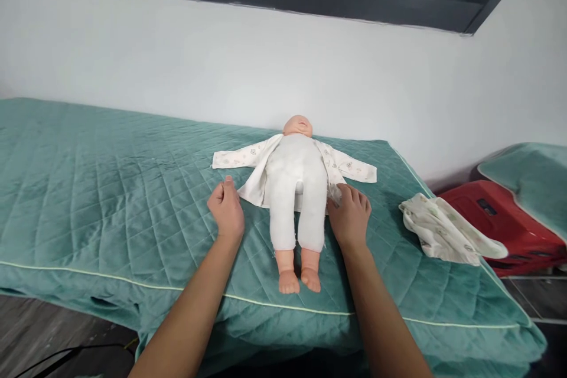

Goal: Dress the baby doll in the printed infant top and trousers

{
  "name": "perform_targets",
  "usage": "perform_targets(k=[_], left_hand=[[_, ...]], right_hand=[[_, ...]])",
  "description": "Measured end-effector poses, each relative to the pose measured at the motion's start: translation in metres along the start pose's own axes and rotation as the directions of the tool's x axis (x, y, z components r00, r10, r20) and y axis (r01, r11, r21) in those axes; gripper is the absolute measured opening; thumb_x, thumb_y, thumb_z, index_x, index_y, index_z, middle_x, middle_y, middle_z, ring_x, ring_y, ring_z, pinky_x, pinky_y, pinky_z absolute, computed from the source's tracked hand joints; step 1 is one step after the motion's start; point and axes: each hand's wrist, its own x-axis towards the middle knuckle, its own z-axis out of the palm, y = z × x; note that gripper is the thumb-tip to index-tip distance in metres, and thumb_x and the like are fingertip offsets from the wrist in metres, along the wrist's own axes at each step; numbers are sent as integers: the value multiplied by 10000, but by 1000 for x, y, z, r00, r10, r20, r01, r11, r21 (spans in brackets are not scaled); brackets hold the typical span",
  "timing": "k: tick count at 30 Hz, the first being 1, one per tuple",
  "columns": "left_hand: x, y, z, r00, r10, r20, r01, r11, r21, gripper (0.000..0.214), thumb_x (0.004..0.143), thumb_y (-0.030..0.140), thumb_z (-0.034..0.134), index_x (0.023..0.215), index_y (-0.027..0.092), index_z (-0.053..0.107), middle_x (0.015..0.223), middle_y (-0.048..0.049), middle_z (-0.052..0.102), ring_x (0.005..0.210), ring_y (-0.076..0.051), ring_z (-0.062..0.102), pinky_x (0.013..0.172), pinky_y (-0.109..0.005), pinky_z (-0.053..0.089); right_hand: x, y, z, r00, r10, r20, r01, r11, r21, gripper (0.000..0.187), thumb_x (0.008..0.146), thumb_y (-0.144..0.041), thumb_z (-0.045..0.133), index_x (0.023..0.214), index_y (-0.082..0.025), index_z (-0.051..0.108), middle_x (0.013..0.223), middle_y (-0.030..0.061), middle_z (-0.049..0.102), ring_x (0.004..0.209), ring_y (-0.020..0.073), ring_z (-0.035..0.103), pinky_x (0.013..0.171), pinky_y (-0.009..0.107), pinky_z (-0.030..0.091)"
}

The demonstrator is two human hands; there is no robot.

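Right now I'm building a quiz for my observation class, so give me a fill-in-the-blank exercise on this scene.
1. The doll lies on its ____ on the green cover.
2. The right hand pinches the hem of the open shirt; the left hand rests on the ____.
3. The crumpled cloth lies on the ____ hand's side, beside a red object.
Missing words: back; cover; right.

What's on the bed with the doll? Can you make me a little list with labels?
Doll: on its back, feet toward the camera
Shirt: open, spread under the doll
Left hand: curled, beside one shirt flap
Right hand: fingertips at the other flap
Bed cover: green, quilted
Loose cloth: near the right edge, untouched
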Motion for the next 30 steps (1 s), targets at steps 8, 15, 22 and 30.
perform_targets(k=[8,15,22,30], left_hand=[[-1,3,1,1000,-16,5,16,1000,-10,524,967,407,539,552,215,281,528,60,233,496,-76,230,468,-263,215],[6,-1,4,996,-83,-35,80,994,-69,545,911,472,603,554,215,282,516,70,236,487,-77,225,462,-260,195],[1,6,0,995,-100,7,100,993,-60,558,909,499,603,570,219,259,531,71,221,486,-78,232,461,-253,196],[-33,19,-48,986,-140,90,128,984,125,532,912,502,579,560,206,312,520,62,304,498,-90,284,469,-235,257]], right_hand=[[25,10,6,984,175,14,-168,918,359,242,889,-337,501,961,-191,681,888,69,715,827,218,611,835,375,439],[32,30,4,818,550,168,-328,206,922,415,647,-364,753,1003,-179,647,789,-45,614,654,112,528,646,256,418],[2,58,-46,940,340,-11,-236,674,700,296,801,-390,652,1021,-191,666,1008,66,700,918,211,642,884,420,510],[-14,193,-146,959,-58,279,174,895,-412,612,867,-580,508,1334,-190,566,1384,229,598,1271,505,537,936,693,466]])
